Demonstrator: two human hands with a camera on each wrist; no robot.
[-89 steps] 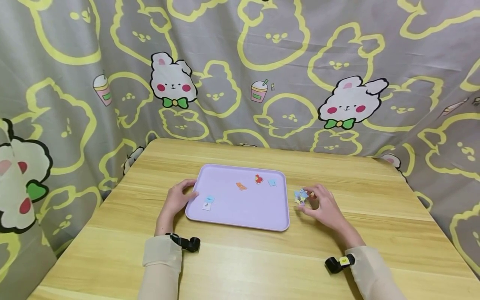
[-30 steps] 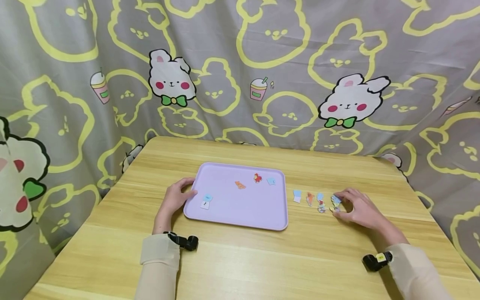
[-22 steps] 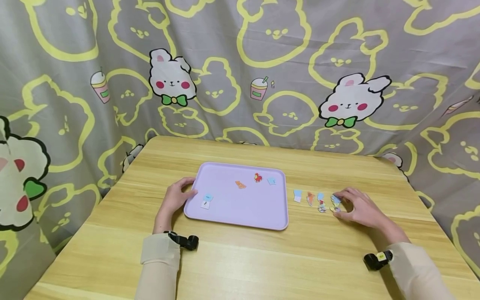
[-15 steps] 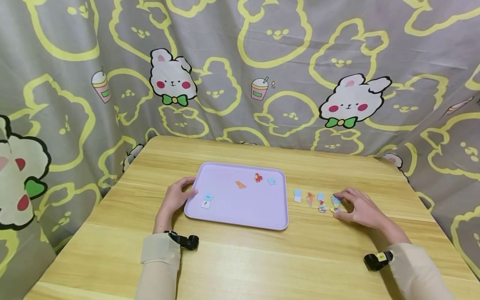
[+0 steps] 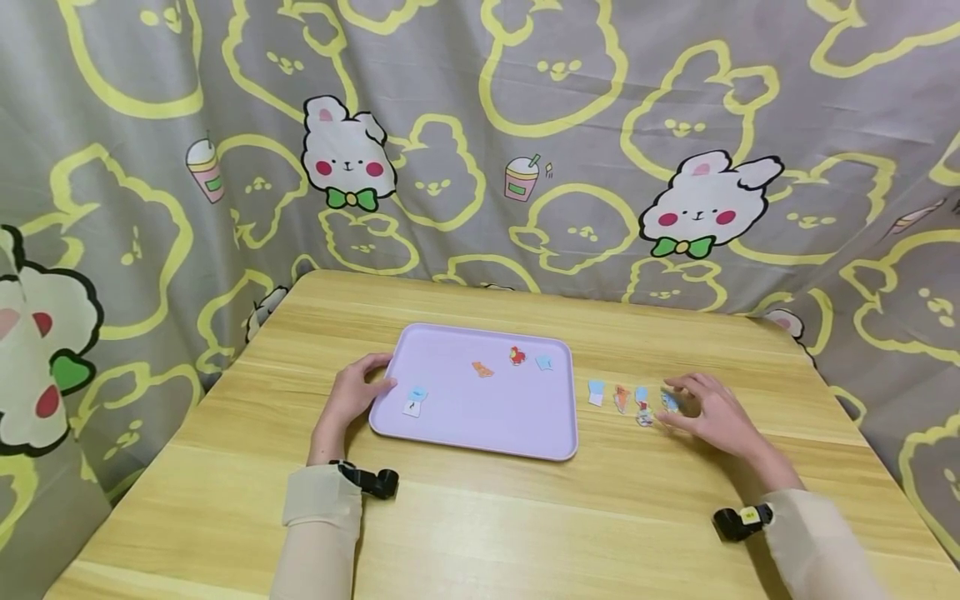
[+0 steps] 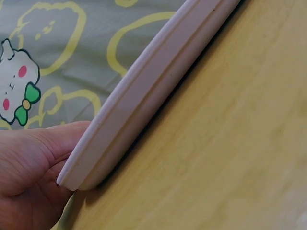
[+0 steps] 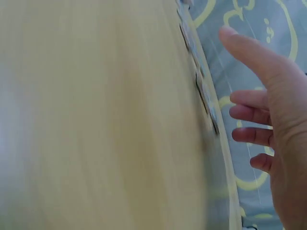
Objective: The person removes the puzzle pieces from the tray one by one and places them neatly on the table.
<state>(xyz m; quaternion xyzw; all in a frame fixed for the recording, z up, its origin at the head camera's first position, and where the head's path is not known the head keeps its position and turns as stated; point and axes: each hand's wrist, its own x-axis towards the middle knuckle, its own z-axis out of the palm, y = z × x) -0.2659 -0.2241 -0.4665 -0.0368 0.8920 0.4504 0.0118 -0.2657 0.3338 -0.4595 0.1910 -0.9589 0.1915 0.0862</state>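
Observation:
A lilac tray (image 5: 480,429) lies on the wooden table (image 5: 480,517). My left hand (image 5: 358,390) grips its left rim, thumb on the edge; the left wrist view shows the hand (image 6: 33,167) against the tray rim (image 6: 158,91). In the tray lie a pale blue-and-white piece (image 5: 415,402), an orange piece (image 5: 482,369), a red piece (image 5: 517,356) and a blue piece (image 5: 543,362). Right of the tray a row of small cut-out pieces (image 5: 620,397) runs across the table. My right hand (image 5: 697,407) hovers by the rightmost piece (image 5: 669,402), fingers spread and holding nothing; the right wrist view shows the hand (image 7: 268,120) the same way.
A grey curtain (image 5: 480,125) printed with yellow rabbit outlines hangs close behind and around the table. Bare wood stretches in front of the tray and along the far edge. A small black camera (image 5: 738,521) sits on each wrist.
Over three seconds my right hand slid right, leaving the pile of pieces spread in a row. In the last half second its fingers lifted off the rightmost piece. The left hand stayed put.

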